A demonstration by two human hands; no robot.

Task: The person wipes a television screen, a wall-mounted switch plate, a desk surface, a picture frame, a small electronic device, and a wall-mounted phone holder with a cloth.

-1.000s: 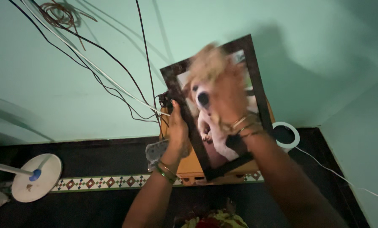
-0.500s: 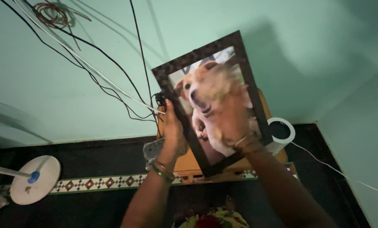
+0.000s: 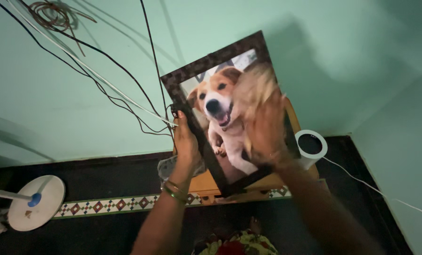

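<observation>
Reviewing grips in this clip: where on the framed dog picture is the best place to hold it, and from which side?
Probably the dark border of the framed dog picture, taken from the long left edge. The left hand already clasps that edge. The frame stands tilted and tall, so its rim gives a firm hold and keeps fingers off the front, where the blurred right hand holds a cloth.

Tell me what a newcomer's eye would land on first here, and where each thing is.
First, the framed dog picture in a dark frame, held tilted at the centre against the green wall. The left hand grips its left edge, while the right hand, blurred, lies on its glass with a pale cloth. Next come the loose cables trailing down the wall at upper left and the white fan base on the dark floor at lower left.
</observation>
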